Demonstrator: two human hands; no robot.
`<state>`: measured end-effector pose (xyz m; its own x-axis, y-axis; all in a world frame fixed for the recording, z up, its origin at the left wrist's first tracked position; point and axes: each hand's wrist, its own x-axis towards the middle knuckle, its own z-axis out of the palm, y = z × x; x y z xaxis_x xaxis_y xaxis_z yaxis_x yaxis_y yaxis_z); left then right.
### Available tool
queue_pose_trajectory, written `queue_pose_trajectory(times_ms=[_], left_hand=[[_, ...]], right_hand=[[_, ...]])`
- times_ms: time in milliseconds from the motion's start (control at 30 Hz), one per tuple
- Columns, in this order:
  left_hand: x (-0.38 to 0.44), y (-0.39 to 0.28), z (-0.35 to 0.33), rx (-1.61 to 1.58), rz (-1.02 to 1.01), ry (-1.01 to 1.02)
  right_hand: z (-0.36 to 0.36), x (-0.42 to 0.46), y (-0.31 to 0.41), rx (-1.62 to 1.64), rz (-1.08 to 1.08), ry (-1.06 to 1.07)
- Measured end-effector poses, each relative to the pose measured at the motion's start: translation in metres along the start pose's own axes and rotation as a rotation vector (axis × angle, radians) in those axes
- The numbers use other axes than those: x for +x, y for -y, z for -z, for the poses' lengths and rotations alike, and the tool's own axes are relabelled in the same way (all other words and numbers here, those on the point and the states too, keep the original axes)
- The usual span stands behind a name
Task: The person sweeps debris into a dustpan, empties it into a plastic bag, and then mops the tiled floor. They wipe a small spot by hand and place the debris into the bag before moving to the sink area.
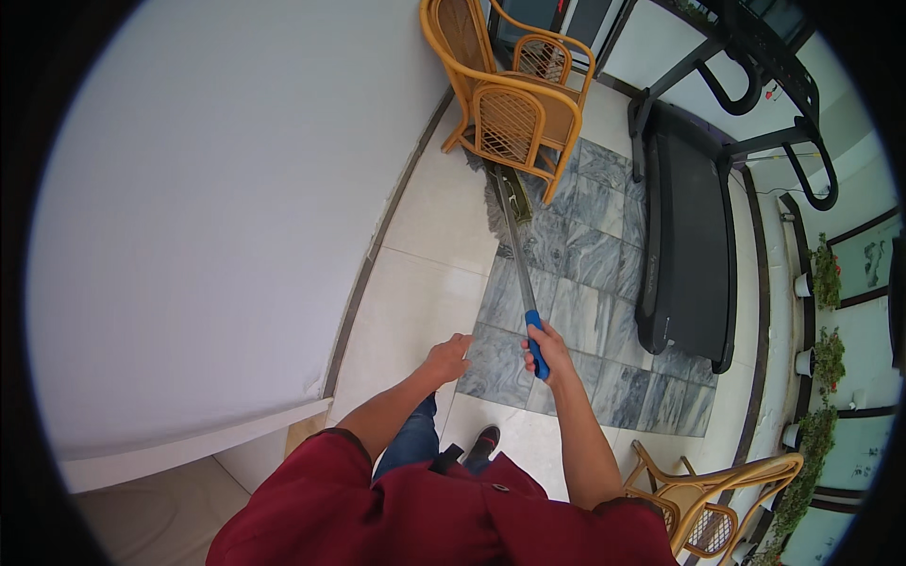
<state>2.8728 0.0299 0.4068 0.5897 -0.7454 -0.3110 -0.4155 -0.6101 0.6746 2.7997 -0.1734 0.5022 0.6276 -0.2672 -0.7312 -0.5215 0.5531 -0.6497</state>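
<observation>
My right hand [549,351] is closed around the blue grip [534,332] of a mop with a long metal handle [514,240]. The handle slopes away from me to a wide flat mop head [497,201] with grey fringe, lying on the floor at the near legs of a rattan armchair [520,106]; part of the head is hidden beneath the chair. To the left of the grip, my left hand [449,357] hovers over the floor, fingers loosely bent and apart, touching nothing.
A white wall [233,212] with a dark baseboard runs along the left. A black treadmill [686,233] stands on the grey marble tiles [587,283] at right. Another rattan chair [715,495] is at lower right, near potted plants [828,361] along the right wall.
</observation>
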Motion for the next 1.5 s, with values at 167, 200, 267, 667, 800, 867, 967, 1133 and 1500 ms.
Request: queue_pose_trajectory(times_ms=[167, 200, 267, 667, 800, 867, 967, 1133, 1500], left_hand=[[0.115, -0.039, 0.01, 0.048, -0.325, 0.037], [0.135, -0.036, 0.003, 0.111, -0.406, 0.038], [0.157, -0.034, -0.004, 0.254, -0.522, 0.021], [0.194, -0.056, -0.069, 0.181, -0.465, -0.043], [0.175, -0.091, -0.07, 0.095, -0.336, -0.067], [0.16, -0.106, -0.079, 0.068, -0.28, -0.105], [0.131, -0.127, -0.101, 0.03, -0.203, -0.161], [0.085, -0.162, -0.147, 0.003, -0.143, -0.187], [0.047, -0.282, -0.233, 0.082, -0.443, 0.576]], right_hand=[[0.011, -0.093, -0.046, 0.025, -0.179, -0.054], [0.005, -0.113, -0.041, 0.001, -0.208, -0.064], [-0.013, -0.154, -0.029, -0.062, -0.258, -0.12], [0.048, -0.277, 0.032, -1.531, -0.215, -0.465], [0.063, -0.285, 0.107, -1.6, -0.375, -0.447], [0.082, -0.292, 0.127, -1.707, -0.333, -0.406], [0.117, -0.302, 0.145, -1.788, -0.267, -0.409], [0.197, -0.322, 0.153, -1.933, 0.006, -0.427], [0.283, -0.448, 0.146, -1.953, -0.061, -0.722]])
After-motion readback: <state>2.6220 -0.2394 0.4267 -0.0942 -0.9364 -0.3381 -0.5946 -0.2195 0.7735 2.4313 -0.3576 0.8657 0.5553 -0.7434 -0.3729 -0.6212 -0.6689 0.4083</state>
